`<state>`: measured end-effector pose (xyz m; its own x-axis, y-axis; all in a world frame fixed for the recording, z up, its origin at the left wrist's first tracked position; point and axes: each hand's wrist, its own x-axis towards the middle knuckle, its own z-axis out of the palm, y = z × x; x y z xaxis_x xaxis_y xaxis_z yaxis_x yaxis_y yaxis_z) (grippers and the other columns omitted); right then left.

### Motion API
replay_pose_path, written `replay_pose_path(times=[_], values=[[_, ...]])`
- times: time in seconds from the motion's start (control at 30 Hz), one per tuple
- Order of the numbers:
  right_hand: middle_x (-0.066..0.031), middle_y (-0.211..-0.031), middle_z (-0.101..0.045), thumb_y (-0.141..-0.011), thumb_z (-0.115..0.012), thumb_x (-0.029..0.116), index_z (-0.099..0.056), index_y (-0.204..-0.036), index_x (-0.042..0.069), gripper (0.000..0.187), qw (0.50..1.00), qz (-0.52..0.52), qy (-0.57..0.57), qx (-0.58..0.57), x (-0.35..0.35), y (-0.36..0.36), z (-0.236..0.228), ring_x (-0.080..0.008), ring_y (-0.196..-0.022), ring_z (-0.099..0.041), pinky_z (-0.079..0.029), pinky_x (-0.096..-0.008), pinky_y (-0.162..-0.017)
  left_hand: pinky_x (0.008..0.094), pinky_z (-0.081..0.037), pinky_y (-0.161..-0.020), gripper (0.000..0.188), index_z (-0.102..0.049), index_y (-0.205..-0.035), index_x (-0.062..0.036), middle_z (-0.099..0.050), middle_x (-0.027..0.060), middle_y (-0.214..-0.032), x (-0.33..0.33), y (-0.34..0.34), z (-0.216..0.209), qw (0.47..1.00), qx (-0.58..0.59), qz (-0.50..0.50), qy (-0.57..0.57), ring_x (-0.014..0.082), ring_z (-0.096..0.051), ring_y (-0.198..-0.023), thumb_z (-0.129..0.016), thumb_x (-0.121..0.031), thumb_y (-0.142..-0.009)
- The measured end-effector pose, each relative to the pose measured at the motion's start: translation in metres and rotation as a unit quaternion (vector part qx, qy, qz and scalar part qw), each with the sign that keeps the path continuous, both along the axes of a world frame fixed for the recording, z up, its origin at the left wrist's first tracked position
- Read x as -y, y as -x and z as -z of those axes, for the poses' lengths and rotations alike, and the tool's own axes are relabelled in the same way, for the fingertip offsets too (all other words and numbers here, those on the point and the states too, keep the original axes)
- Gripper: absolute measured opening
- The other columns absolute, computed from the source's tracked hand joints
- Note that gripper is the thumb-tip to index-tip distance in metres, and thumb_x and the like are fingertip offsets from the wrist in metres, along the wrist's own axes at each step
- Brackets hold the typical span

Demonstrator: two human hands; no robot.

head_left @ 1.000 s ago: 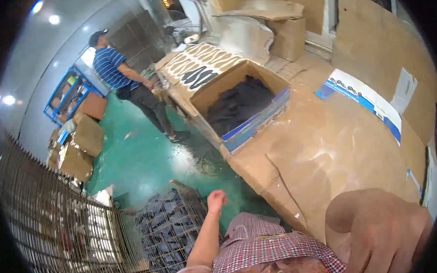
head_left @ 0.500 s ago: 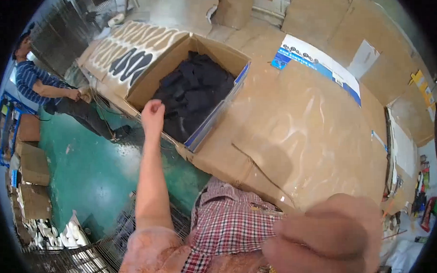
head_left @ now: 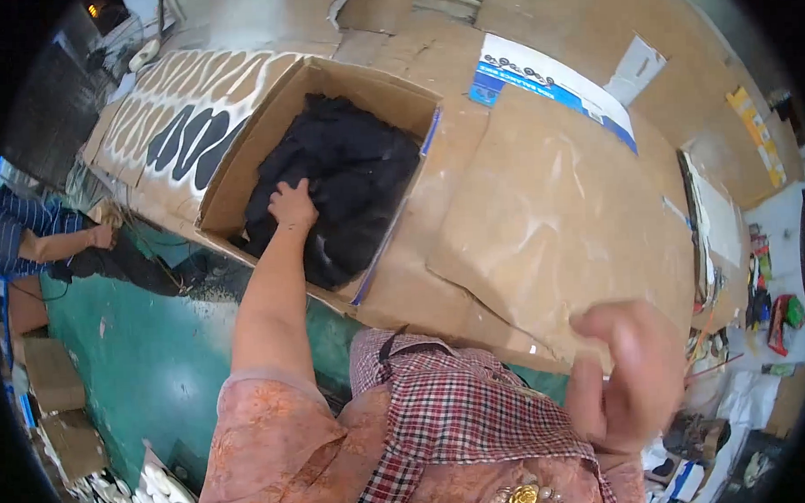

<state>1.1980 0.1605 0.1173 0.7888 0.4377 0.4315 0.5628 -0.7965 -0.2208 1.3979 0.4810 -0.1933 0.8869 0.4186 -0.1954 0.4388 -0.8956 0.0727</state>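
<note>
My left hand (head_left: 293,205) reaches into an uncovered cardboard box (head_left: 228,197) and touches a heap of black, soft-looking pieces (head_left: 355,169). Its fingers are spread over the near left part of the heap. Whether these pieces are cloth or foam I cannot tell. Over the right side of the table, close to the camera, my right hand (head_left: 633,368) is raised and blurred by motion. Its fingers are curled, with a gap between them and the thumb, and nothing shows in it.
The box stands on a cardboard-covered table (head_left: 543,220). Left of it lie black sole-shaped pieces (head_left: 190,139) among white sprayed outlines. A person (head_left: 43,237) in a striped shirt stands at the far left. White sole-shaped pieces (head_left: 167,490) lie low on the left, and cardboard panels (head_left: 581,23) line the back.
My left hand has gone from the box's near left rim down onto the black pieces, its fingers spreading. My right hand has lifted from the lower edge. The view has shifted.
</note>
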Motion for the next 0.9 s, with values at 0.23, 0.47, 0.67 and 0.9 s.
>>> replay_pose_path(times=[0.23, 0.47, 0.67, 0.9], values=[[-0.0108, -0.068, -0.055, -0.068, -0.054, -0.005, -0.052, -0.096, 0.001, 0.029, 0.971, 0.073, -0.172, -0.146, 0.053, -0.008, 0.121, -0.0198, -0.057, -0.055, -0.044, -0.0269, -0.053, 0.0402, -0.042, -0.076, 0.021, -0.059, -0.089, -0.0090, -0.050, 0.0167, -0.094, 0.000, 0.003, 0.007, 0.979, 0.167, 0.094, 0.067, 0.0353, -0.053, -0.083, -0.049, -0.009, -0.071], [-0.0112, -0.067, -0.054, -0.068, -0.054, -0.003, -0.052, -0.096, 0.001, 0.028, 0.970, 0.116, -0.117, -0.178, 0.061, -0.014, 0.139, -0.0205, -0.057, -0.055, -0.044, -0.0280, -0.053, 0.0366, -0.042, -0.074, 0.025, -0.059, -0.086, -0.0002, -0.056, 0.0173, -0.084, 0.019, 0.004, -0.035, 0.885, 0.355, 0.167, 0.252, 0.0333, -0.053, -0.083, -0.062, -0.011, -0.064], [-0.0117, -0.068, -0.055, -0.068, -0.055, -0.002, -0.052, -0.095, 0.002, 0.027, 0.961, 0.153, -0.133, -0.187, 0.072, -0.014, 0.136, -0.0219, -0.057, -0.054, -0.045, -0.0295, -0.054, 0.0263, -0.044, -0.065, 0.027, -0.057, -0.093, 0.0017, -0.060, 0.0074, -0.083, 0.000, -0.002, -0.119, 0.705, 0.322, 0.017, 0.632, 0.0136, -0.056, -0.072, -0.062, -0.010, -0.069], [-0.0163, -0.079, -0.057, -0.071, -0.052, 0.008, -0.053, -0.095, 0.004, 0.024, 0.948, 0.172, -0.091, -0.253, 0.110, -0.001, 0.160, -0.0282, -0.068, -0.057, -0.046, -0.0341, -0.060, 0.0335, -0.045, -0.077, 0.035, -0.050, -0.101, 0.0066, -0.055, 0.0149, -0.098, 0.008, 0.011, -0.140, 0.558, 0.333, -0.085, 0.755, 0.0244, -0.056, -0.085, -0.060, -0.008, -0.070]])
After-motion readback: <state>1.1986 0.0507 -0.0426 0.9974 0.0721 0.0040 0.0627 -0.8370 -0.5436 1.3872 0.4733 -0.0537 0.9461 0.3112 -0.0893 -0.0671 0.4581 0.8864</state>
